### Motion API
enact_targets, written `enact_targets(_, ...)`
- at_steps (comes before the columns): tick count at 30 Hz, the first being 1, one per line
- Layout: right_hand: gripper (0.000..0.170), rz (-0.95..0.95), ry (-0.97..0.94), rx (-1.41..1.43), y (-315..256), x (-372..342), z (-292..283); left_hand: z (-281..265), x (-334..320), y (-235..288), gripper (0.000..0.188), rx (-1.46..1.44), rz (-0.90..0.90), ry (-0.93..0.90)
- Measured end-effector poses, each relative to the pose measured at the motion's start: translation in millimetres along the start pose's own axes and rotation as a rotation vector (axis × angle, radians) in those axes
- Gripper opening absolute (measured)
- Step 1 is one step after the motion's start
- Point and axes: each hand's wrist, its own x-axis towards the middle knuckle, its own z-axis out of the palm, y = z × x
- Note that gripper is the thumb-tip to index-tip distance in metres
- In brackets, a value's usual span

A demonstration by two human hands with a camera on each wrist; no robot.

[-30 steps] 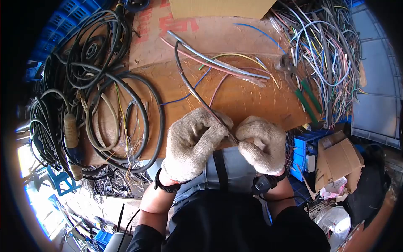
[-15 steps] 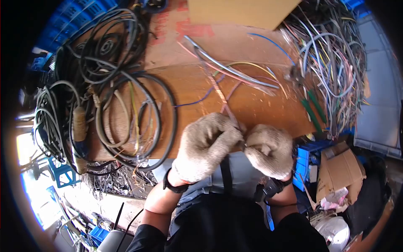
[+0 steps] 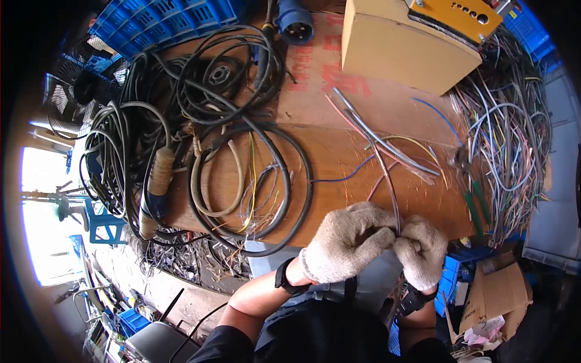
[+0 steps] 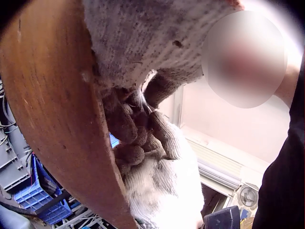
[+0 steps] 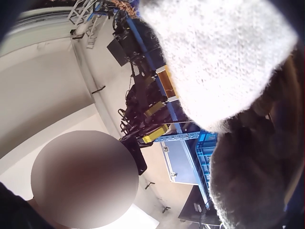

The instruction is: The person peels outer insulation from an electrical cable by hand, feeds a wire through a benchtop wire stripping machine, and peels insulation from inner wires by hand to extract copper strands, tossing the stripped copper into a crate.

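Note:
Both hands wear off-white knitted gloves and meet at the table's front edge. My left hand (image 3: 348,242) pinches a thin dark cable (image 3: 387,175) between thumb and fingers. Close against it, my right hand (image 3: 422,251) grips the same cable with curled fingers. The cable's far end reaches up across the table, showing a reddish-brown streak along its length. In the left wrist view the gloved fingers (image 4: 162,131) bunch together beside the wooden edge; the grip point is mostly hidden there. Loose pink and grey wires (image 3: 393,148) lie just beyond the cable's far part.
Thick black cable coils (image 3: 302,199) cover the table's left side. Green-handled cutters (image 3: 478,206) lie at the right, beside a large heap of wires (image 3: 505,139). A cardboard box (image 3: 405,51) stands at the back. Below right is an open carton (image 3: 499,296).
The head view has shifted, so the whole scene sits lower and further right. My hands have drawn closer together, and the cable's far end has swung right over the loose wires.

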Motion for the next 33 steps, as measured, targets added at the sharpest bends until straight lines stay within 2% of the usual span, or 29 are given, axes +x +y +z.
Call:
enact_targets(2, 0.016, 0.004, -0.006, 0.011, 2.6, -1.2, 0.8, 0.5, 1.4, -4.9, 0.016, 0.084, 0.159, 0.020)
enact_targets(3, 0.016, -0.015, -0.021, -0.015, 2.3, -0.2, 0.1, 1.4, 1.0, 0.6, 0.015, 0.028, 0.087, 0.016)
enact_targets(8, 0.011, 0.018, -0.054, -0.010, -2.7, 0.0, 1.5, -0.2, 3.3, 4.1, 0.010, 0.034, 0.104, 0.009)
enact_targets(10, 0.006, 0.092, 0.134, 0.182, -5.4, -2.0, 9.5, -0.8, 1.7, 5.3, 0.009, 0.057, 0.111, 0.017)
enact_targets(12, 0.021, 0.106, 0.251, 0.234, 4.2, -7.6, 12.7, 1.4, -0.1, 2.3, 0.008, -0.054, 0.039, 0.043)
enact_targets(14, 0.030, 0.199, 0.299, 0.377, 8.0, -16.9, 11.1, 0.3, 0.2, 3.1, 0.009, -0.009, 0.055, 0.035)
enact_targets(15, 0.032, 0.303, 0.371, 0.414, 10.4, -25.5, 11.6, 0.5, 0.2, 1.2, 0.009, -0.011, 0.072, 0.037)
enact_targets(16, 0.032, 0.298, 0.365, 0.421, 14.8, -29.9, 13.6, 0.1, 0.4, 0.4, 0.009, -0.014, 0.089, 0.038)
enact_targets(18, 0.023, 0.354, 0.523, 0.319, 22.2, -32.6, 15.4, -1.1, 1.1, 1.4, 0.010, 0.020, 0.098, 0.037)
enact_targets(19, 0.024, 0.340, 0.324, 0.247, 22.6, -31.3, 6.6, -1.0, 1.4, 1.6, 0.011, 0.048, 0.106, 0.026)
enact_targets(23, 0.011, 0.197, 0.221, 0.121, 32.0, -32.2, -1.4, 0.8, 2.2, -2.2, 0.012, 0.022, 0.078, 0.026)
enact_targets(25, 0.011, 0.483, 0.270, 0.645, 37.5, -34.4, -2.2, 0.5, 2.4, -3.3, 0.014, 0.093, 0.117, 0.030)
enact_targets(26, 0.011, 0.482, 0.268, 0.645, 39.5, -35.2, -5.3, 0.8, 2.6, -3.1, 0.014, 0.093, 0.119, 0.032)
enact_targets(28, 0.012, 0.051, 0.051, 0.042, 7.8, -9.7, 0.7, 1.0, 2.5, -2.2, 0.016, 0.143, 0.111, 0.032)
enact_targets(29, 0.014, 0.114, 0.054, 0.039, 7.9, -11.1, 0.3, 1.0, 2.6, -2.6, 0.016, 0.145, 0.114, 0.032)
enact_targets(33, 0.013, 0.092, 0.093, 0.014, 4.6, -9.2, 1.3, 0.7, 2.6, -2.3, 0.017, 0.152, 0.124, 0.035)
